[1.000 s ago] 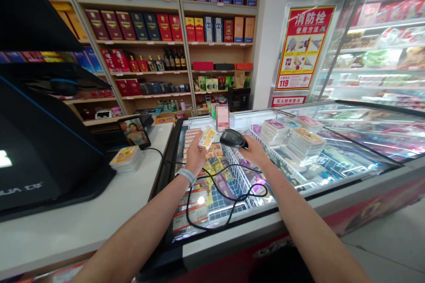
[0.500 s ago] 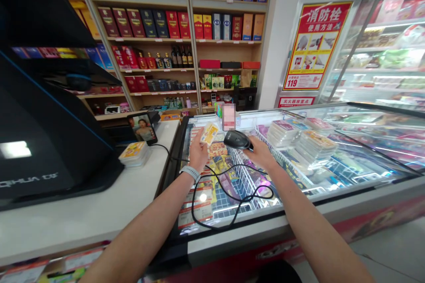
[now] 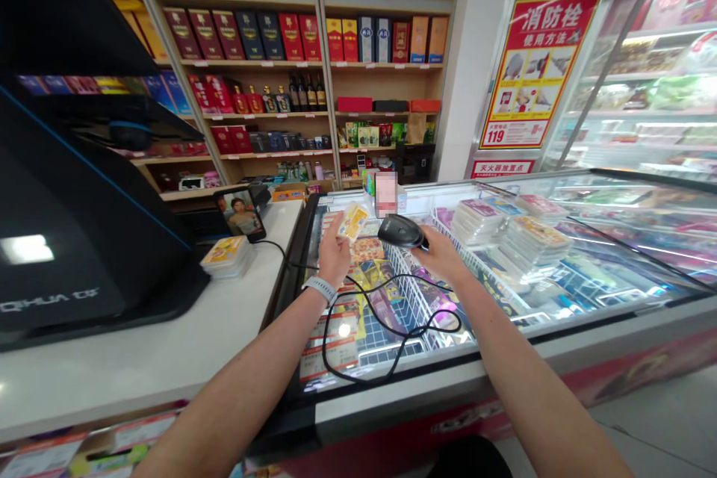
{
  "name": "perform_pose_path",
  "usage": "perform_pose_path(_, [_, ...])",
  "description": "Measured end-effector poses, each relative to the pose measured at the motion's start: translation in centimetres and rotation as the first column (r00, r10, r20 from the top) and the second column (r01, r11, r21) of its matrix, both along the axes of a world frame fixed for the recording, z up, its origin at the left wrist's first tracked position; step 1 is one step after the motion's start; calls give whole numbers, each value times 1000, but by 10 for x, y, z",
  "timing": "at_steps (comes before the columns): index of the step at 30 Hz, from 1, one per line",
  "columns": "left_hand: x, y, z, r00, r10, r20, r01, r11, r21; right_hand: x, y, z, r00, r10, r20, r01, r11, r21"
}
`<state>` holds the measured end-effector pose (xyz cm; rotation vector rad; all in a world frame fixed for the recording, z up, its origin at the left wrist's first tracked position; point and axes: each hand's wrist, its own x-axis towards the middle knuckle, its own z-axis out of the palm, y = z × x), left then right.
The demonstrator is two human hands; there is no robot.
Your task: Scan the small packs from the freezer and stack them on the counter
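Yellow-and-white pack (image 3: 353, 222) is gripped in the left hand (image 3: 334, 254); the right hand (image 3: 441, 254) clasps a black scanner (image 3: 400, 231)

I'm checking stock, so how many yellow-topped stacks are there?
2: the counter stack, by the phone, and the freezer stack, to the right of the scanner. Any behind these may be hidden.

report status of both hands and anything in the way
Left hand grips yellow-labelled pack; right hand grips barcode scanner. Black cable loops across freezer lid, below both hands.
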<state>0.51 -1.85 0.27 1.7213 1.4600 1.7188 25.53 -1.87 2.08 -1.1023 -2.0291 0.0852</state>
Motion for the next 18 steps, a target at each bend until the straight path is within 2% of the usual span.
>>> perform_pose_path(13, [2, -1, 1, 999, -43, 20, 42, 999, 23, 0, -1, 2, 1000, 11, 16, -11, 1000, -4])
perform_pose_path(18, [2, -1, 2, 1000, -19, 1, 19, 1000, 8, 0, -3, 3, 1000, 21, 13, -21, 1000, 0])
